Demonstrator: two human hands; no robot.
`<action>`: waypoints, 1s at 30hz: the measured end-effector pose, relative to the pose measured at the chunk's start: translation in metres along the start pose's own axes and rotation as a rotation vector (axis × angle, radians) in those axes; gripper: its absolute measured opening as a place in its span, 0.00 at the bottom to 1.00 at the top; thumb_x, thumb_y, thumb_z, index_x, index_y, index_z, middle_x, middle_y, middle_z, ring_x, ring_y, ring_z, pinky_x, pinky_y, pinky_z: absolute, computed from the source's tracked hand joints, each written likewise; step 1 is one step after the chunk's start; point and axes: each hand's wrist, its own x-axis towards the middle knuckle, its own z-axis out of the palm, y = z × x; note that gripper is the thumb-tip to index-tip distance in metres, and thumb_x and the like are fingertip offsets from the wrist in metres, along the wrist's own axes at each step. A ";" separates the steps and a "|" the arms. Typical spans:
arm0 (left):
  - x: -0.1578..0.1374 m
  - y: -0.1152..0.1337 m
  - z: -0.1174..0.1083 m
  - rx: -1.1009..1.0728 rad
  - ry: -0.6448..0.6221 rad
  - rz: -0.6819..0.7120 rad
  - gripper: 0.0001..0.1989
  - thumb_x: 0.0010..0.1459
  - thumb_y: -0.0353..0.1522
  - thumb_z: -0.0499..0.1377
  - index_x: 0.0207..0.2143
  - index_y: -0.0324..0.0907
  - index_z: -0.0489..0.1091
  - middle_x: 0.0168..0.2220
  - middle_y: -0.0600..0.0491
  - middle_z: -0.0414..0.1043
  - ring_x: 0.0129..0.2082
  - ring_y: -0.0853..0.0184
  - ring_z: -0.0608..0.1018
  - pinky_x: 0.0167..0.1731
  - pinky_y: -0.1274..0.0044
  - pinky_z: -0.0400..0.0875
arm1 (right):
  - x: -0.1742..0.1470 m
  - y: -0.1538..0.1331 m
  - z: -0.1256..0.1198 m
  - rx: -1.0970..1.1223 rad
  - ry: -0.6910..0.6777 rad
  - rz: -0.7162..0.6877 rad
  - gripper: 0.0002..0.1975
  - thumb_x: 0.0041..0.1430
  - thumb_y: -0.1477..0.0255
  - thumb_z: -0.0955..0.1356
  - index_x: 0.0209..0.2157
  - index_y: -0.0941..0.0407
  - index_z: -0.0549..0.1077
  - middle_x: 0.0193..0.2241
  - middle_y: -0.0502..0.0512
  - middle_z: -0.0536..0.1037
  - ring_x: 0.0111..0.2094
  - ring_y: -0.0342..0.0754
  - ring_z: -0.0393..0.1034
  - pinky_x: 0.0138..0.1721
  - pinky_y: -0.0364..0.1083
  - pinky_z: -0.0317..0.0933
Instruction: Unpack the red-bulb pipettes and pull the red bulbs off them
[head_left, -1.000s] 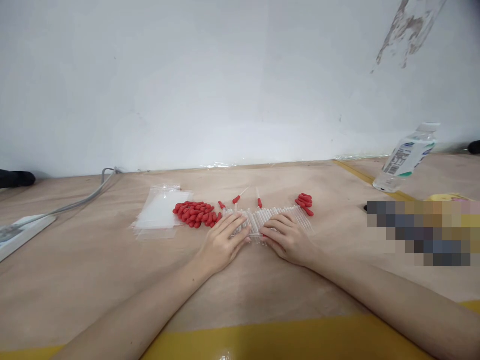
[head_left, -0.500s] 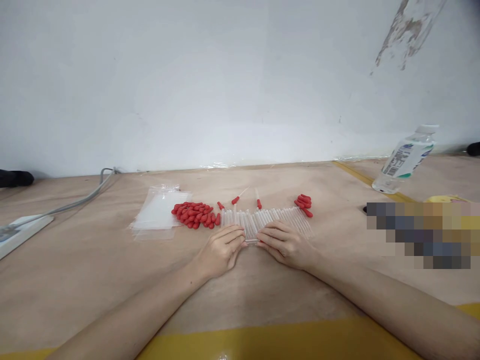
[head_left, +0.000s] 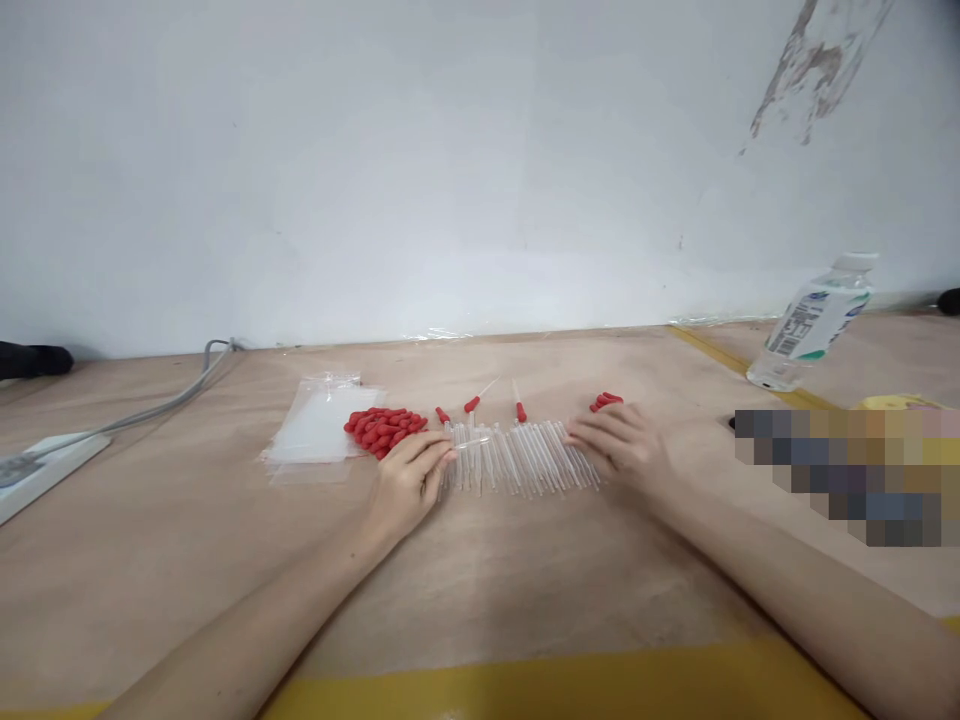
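My left hand point(head_left: 411, 478) is closed in a pinch on a thin clear dropper tube point(head_left: 472, 441), held sideways above the left part of a row of clear dropper tubes point(head_left: 536, 460). My right hand point(head_left: 624, 445) has its fingers stretched over the right end of that row, fingertips at the tubes; its thumb is mostly hidden. Behind my left hand lies a large heap of red rubber bulbs point(head_left: 382, 428). A smaller group of red bulbs point(head_left: 606, 401) shows partly behind my right hand. Droppers with red bulbs point(head_left: 472, 404) lie beyond the row.
Clear zip bags point(head_left: 319, 425) are stacked left of the bulb heap. Farther left are a white power strip point(head_left: 52, 460) and grey cable point(head_left: 165, 408). A tilted water bottle point(head_left: 814, 320) is at right, near a pixelated patch and a yellow item point(head_left: 904, 402). The wall rises behind.
My hands have drawn apart from the middle. The left moved left and up with the tube; the right moved right and up. The tubes' right end has shifted slightly left.
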 end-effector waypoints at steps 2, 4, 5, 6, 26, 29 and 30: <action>0.002 -0.005 0.001 0.041 -0.001 -0.059 0.09 0.56 0.26 0.52 0.39 0.40 0.69 0.36 0.49 0.67 0.34 0.69 0.71 0.33 0.76 0.70 | 0.002 0.018 -0.005 -0.050 -0.004 0.120 0.06 0.54 0.71 0.66 0.33 0.54 0.74 0.29 0.53 0.75 0.29 0.44 0.67 0.31 0.44 0.60; 0.003 -0.008 0.005 0.070 -0.023 -0.073 0.13 0.57 0.25 0.50 0.44 0.39 0.67 0.36 0.48 0.63 0.34 0.69 0.70 0.31 0.76 0.68 | 0.003 0.035 -0.008 -0.011 -0.022 0.280 0.09 0.56 0.68 0.64 0.35 0.55 0.74 0.29 0.54 0.74 0.27 0.42 0.67 0.28 0.42 0.60; 0.003 -0.009 0.007 0.083 -0.034 -0.072 0.15 0.57 0.25 0.49 0.46 0.39 0.65 0.35 0.49 0.62 0.33 0.69 0.68 0.31 0.76 0.68 | 0.002 0.043 -0.009 0.023 -0.037 0.363 0.11 0.57 0.67 0.63 0.35 0.56 0.74 0.29 0.54 0.74 0.27 0.42 0.67 0.28 0.42 0.61; 0.003 -0.010 0.009 0.091 -0.043 -0.064 0.16 0.57 0.24 0.48 0.48 0.39 0.64 0.34 0.49 0.61 0.33 0.69 0.68 0.31 0.76 0.67 | 0.001 0.051 -0.010 0.050 -0.044 0.448 0.11 0.56 0.66 0.63 0.35 0.57 0.73 0.29 0.55 0.74 0.26 0.42 0.67 0.27 0.42 0.61; 0.002 0.002 0.008 -0.046 -0.285 0.019 0.23 0.54 0.36 0.56 0.51 0.40 0.61 0.39 0.47 0.68 0.38 0.63 0.71 0.39 0.70 0.68 | -0.017 0.087 -0.004 0.295 -0.093 0.939 0.14 0.42 0.64 0.69 0.31 0.57 0.70 0.27 0.53 0.73 0.23 0.42 0.62 0.25 0.43 0.59; 0.004 0.004 0.006 -0.045 -0.321 0.008 0.22 0.53 0.39 0.56 0.49 0.41 0.64 0.43 0.46 0.68 0.45 0.59 0.70 0.45 0.66 0.66 | -0.020 0.090 -0.002 0.154 -0.096 0.926 0.13 0.43 0.63 0.68 0.29 0.56 0.70 0.28 0.53 0.74 0.25 0.43 0.63 0.27 0.44 0.58; 0.004 0.004 0.006 -0.043 -0.333 -0.002 0.22 0.52 0.40 0.56 0.49 0.41 0.64 0.45 0.46 0.68 0.47 0.59 0.69 0.46 0.65 0.65 | -0.021 0.092 0.000 0.125 -0.090 0.943 0.13 0.43 0.63 0.68 0.29 0.56 0.71 0.28 0.53 0.74 0.25 0.43 0.63 0.28 0.44 0.58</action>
